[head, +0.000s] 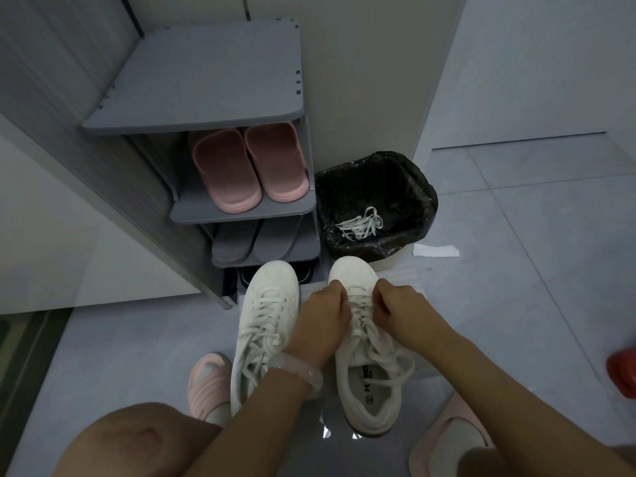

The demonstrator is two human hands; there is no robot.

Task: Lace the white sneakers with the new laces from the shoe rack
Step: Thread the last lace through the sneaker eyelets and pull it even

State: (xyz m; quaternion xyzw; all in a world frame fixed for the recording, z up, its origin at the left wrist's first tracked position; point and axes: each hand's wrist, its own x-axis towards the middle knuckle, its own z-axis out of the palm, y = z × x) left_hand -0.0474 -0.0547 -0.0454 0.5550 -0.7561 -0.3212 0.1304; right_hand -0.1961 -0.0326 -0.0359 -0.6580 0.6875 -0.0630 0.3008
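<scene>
Two white sneakers stand side by side on the floor, toes pointing away from me. The left sneaker (265, 325) is laced, its lace ends lying loose near the heel. Over the right sneaker (370, 370), my left hand (323, 318) and my right hand (401, 306) both have curled fingers pinching its white lace (361, 309) near the toe-end eyelets. Loose lace ends trail across the shoe's opening. My left wrist wears a pale bracelet.
A grey shoe rack (220, 98) stands ahead with pink slippers (247, 166) and grey slippers on its shelves. A black-lined bin (375, 204) beside it holds a bundle of white laces. My knees and pink slippers frame the sneakers. A red object lies at the right edge.
</scene>
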